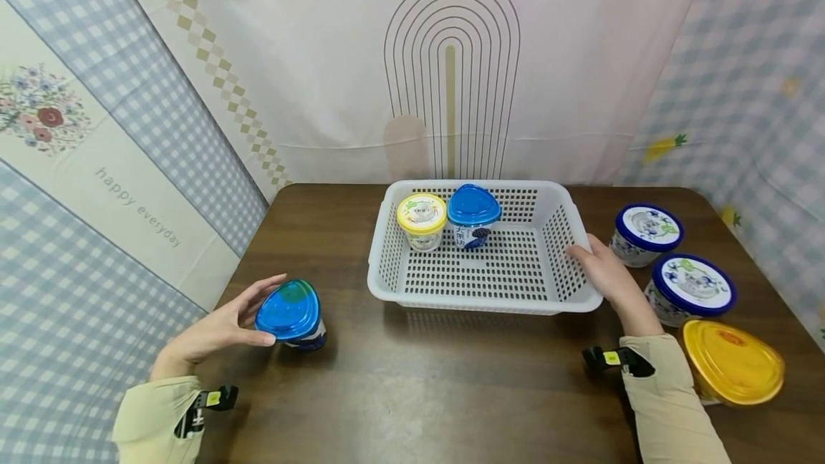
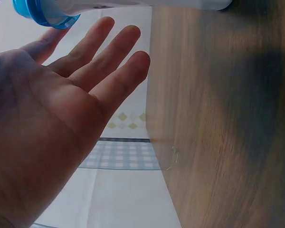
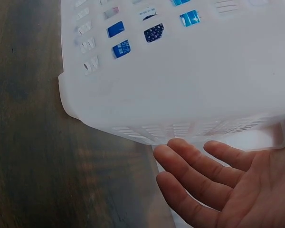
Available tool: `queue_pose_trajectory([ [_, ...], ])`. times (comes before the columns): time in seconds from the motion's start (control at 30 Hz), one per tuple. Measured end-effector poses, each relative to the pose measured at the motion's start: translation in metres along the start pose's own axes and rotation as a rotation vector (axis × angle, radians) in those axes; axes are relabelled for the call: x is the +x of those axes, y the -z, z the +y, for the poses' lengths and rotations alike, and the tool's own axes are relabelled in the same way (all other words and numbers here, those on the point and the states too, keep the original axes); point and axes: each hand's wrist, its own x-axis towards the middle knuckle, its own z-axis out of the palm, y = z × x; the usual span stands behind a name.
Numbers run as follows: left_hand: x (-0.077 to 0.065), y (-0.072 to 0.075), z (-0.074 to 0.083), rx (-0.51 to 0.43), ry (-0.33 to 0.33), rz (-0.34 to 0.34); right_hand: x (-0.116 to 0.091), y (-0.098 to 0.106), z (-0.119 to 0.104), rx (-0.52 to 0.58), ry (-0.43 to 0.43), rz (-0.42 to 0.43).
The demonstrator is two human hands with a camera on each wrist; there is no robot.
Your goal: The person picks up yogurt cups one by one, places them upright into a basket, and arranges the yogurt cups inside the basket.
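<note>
My left hand (image 1: 235, 321) spans a tub with a blue lid (image 1: 288, 310), thumb at the lid's near edge and index finger at its far side. In the left wrist view the other fingers (image 2: 111, 66) stretch out below the lid (image 2: 45, 14), apart from the tub. My right hand (image 1: 606, 274) grips the right end of a white perforated basket (image 1: 486, 305), thumb over the rim and fingers (image 3: 199, 166) along the outside. Inside the basket, at its left, stand a small yellow-lidded tub (image 1: 422, 220) and another blue-lidded tub (image 1: 473, 213).
Along the right side of the brown table (image 1: 399, 385) stand two tubs with dark blue rims, one farther back (image 1: 647, 229) and one nearer (image 1: 695, 286). A yellow-lidded tub (image 1: 731, 364) is closest, beside the right sleeve (image 1: 667, 399). A white curtain (image 1: 309, 77) hangs behind.
</note>
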Motion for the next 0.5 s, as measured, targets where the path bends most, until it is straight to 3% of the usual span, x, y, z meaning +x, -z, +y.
queue_pose_trajectory([
  [0.33, 0.0023, -0.0026, -0.0016, -0.063, -0.005, -0.022, -0.0005, 0.0001, 0.0001, 0.004, 0.013, 0.000],
  [0.5, 0.0021, -0.0019, -0.0005, -0.058, 0.011, 0.013, -0.0001, -0.0002, 0.0009, 0.004, 0.011, 0.003],
])
